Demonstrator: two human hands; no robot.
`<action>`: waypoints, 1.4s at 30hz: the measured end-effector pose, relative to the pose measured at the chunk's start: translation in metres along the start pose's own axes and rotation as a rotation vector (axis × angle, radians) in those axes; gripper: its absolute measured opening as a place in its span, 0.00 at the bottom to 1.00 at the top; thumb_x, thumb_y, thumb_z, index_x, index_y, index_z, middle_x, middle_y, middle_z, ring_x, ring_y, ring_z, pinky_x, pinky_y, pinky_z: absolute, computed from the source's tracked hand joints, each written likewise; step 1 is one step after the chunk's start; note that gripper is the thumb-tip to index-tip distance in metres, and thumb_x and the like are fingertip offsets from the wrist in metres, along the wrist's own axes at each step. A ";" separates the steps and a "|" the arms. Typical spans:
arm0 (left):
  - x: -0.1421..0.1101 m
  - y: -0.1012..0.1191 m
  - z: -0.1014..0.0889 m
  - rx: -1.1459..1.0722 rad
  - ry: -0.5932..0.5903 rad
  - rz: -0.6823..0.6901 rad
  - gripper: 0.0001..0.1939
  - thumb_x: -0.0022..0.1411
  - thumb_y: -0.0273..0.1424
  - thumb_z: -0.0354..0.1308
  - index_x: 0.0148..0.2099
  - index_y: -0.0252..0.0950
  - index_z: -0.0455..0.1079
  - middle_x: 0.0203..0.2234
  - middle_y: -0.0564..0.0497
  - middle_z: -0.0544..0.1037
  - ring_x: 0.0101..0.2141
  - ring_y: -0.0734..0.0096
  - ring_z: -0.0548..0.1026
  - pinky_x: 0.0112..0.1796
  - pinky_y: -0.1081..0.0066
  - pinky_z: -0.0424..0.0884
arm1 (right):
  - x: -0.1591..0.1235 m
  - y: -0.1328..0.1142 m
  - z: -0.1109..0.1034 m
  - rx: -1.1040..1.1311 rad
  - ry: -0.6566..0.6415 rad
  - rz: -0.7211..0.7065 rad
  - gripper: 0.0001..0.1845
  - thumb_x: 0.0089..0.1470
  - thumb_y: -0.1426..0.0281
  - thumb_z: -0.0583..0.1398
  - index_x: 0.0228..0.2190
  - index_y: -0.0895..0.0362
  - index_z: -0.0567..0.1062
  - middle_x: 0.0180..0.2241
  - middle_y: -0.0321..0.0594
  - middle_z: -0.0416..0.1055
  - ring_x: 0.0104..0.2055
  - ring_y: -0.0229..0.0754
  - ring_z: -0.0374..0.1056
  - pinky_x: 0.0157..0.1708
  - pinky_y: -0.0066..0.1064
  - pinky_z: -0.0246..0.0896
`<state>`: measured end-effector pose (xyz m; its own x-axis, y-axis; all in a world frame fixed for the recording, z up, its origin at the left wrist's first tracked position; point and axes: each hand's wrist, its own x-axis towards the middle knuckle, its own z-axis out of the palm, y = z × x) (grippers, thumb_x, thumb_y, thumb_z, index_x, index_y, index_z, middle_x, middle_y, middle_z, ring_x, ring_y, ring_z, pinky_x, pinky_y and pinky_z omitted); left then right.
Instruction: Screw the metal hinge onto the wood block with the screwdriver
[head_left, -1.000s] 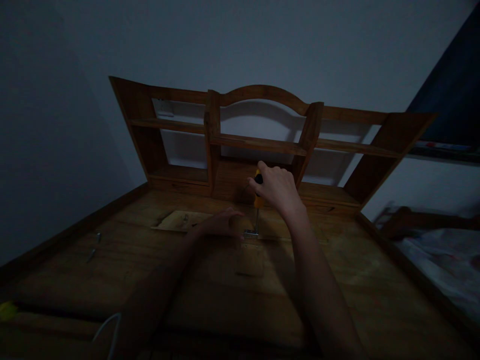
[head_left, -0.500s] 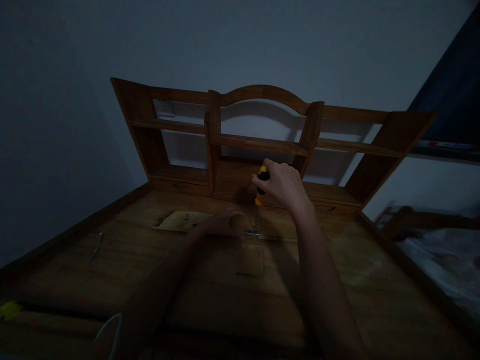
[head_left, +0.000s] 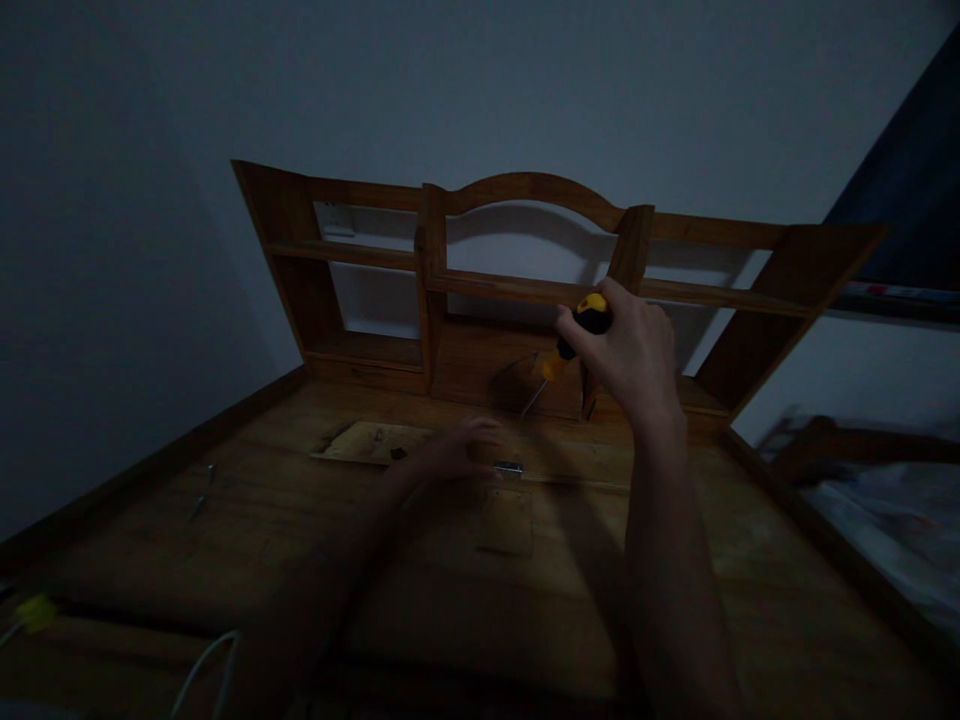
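Note:
My right hand [head_left: 634, 345] grips a yellow and black screwdriver [head_left: 559, 358], held tilted above the desk with its tip pointing down and left. Below the tip lies a small metal hinge [head_left: 508, 467], beside a thin wooden board [head_left: 577, 462] and a small square wooden block [head_left: 506, 520]. Just left of the hinge is my left hand [head_left: 457, 450], fingers apart and curved, slightly blurred. Whether its fingertips touch the hinge is hard to make out in the dim light.
A wooden shelf unit [head_left: 525, 287] stands at the back of the desk [head_left: 285, 560] against the wall. On the left lie a slim metal tool [head_left: 201, 493], a yellow object [head_left: 36, 612] and a white cable [head_left: 206, 660]. The thin board's broken-looking end [head_left: 360, 440] shows left of my left hand.
The screwdriver has lifted off the hinge and swung up to the right in my right hand, going from nearly upright to tilted. My left hand stays close to the hinge.

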<state>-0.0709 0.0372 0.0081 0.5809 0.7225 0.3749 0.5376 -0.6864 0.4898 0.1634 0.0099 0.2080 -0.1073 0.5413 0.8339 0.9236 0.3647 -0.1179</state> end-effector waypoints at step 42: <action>0.004 -0.008 0.016 -0.147 0.115 -0.057 0.17 0.63 0.44 0.58 0.50 0.41 0.73 0.48 0.47 0.70 0.50 0.64 0.70 0.53 0.62 0.66 | 0.004 0.022 -0.010 0.057 0.021 0.070 0.18 0.56 0.53 0.53 0.32 0.54 0.71 0.29 0.44 0.71 0.35 0.49 0.67 0.32 0.35 0.53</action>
<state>-0.0631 0.0449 -0.0070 0.4737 0.7706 0.4263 0.4680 -0.6304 0.6194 0.1869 0.0124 0.2144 -0.0350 0.5510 0.8338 0.9062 0.3693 -0.2060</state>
